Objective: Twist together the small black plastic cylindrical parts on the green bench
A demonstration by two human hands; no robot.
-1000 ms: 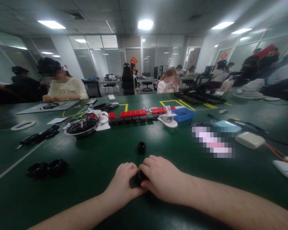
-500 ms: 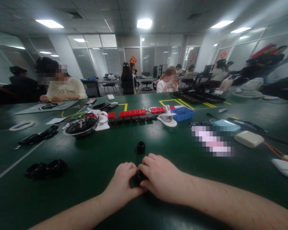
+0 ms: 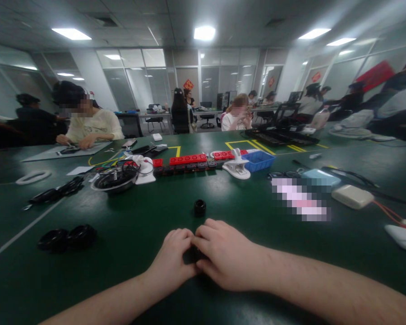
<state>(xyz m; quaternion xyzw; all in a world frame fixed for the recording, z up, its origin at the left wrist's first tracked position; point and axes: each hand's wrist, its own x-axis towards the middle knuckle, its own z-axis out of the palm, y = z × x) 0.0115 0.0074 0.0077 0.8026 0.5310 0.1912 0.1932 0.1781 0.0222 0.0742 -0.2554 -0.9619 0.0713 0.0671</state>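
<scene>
My left hand (image 3: 175, 253) and my right hand (image 3: 225, 256) meet at the front middle of the table, fingers curled together. Between them they grip a black round piece (image 3: 194, 253), mostly covered by the fingers, so its exact kind is hidden. Just beyond my fingertips stands a small black ring-shaped part (image 3: 200, 207) with a hole in its middle. To the left, two larger glossy black rings (image 3: 82, 236) lie side by side, touching, apart from both hands.
Across the green table (image 3: 138, 289) are a metal bowl of black parts (image 3: 114, 179), a row of red blocks (image 3: 188, 160), a white clip (image 3: 236, 165) and a blue bin (image 3: 259, 160). Rightward lie a cream case (image 3: 352, 197) and cables. A person (image 3: 91, 117) works at far left.
My fingers have closed a little further over the black piece, and less of it shows. The view has shifted slightly. The far-left person's hand has moved over their mat.
</scene>
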